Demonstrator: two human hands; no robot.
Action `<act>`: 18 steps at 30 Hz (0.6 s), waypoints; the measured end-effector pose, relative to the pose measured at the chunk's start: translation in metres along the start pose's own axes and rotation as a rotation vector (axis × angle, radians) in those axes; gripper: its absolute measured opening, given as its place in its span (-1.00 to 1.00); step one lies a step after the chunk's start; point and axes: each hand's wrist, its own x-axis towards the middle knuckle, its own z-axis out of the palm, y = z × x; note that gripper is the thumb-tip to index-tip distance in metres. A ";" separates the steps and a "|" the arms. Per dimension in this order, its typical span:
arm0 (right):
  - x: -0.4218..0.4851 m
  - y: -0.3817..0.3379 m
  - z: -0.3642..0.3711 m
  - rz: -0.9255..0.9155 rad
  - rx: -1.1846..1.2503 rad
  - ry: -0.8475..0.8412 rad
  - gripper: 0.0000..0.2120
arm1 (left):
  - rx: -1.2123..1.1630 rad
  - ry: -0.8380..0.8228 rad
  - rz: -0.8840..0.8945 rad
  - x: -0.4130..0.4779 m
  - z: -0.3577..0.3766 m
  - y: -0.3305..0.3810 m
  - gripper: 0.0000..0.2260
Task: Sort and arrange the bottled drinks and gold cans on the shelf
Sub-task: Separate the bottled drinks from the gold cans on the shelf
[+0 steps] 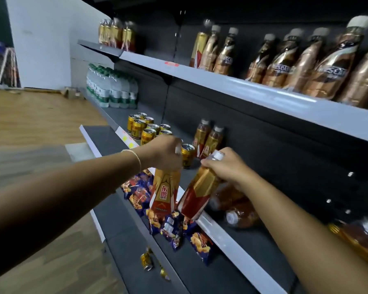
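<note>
Two forearms reach in from the bottom edge. At left, the left hand (162, 153) grips the top of an upright gold-and-red bottle (165, 192) printed with Chinese characters, held above snack packets (139, 194) on the lower shelf. Behind it, gold cans (146, 129) stand grouped on the middle shelf (232, 237) (one stands apart, beside two upright bottles). The right hand (225, 166) clasps the neck of a tilted second bottle (200, 194), whose base is at the shelf edge.

Wood-plank floor (40, 124) meets a white wall (47, 39) beside dark-backed shelving (285, 149) with pale grey edges.
</note>
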 end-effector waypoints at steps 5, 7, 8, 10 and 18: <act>0.037 0.012 -0.014 0.055 0.112 0.099 -0.72 | -0.060 -0.001 0.015 0.063 0.009 0.000 -0.87; 0.047 0.017 -0.018 0.080 0.173 0.114 -0.76 | -0.078 -0.027 0.027 0.085 0.013 0.002 -0.76; 0.051 0.019 -0.019 0.086 0.207 0.118 -0.76 | -0.080 -0.032 0.042 0.096 0.015 0.003 -0.71; 0.061 0.024 -0.020 0.094 0.240 0.156 -0.73 | -0.078 -0.029 0.055 0.117 0.020 0.001 -0.65; 0.114 0.030 -0.019 0.254 0.052 0.294 -0.73 | -0.205 -0.041 0.180 0.198 0.032 -0.019 -0.52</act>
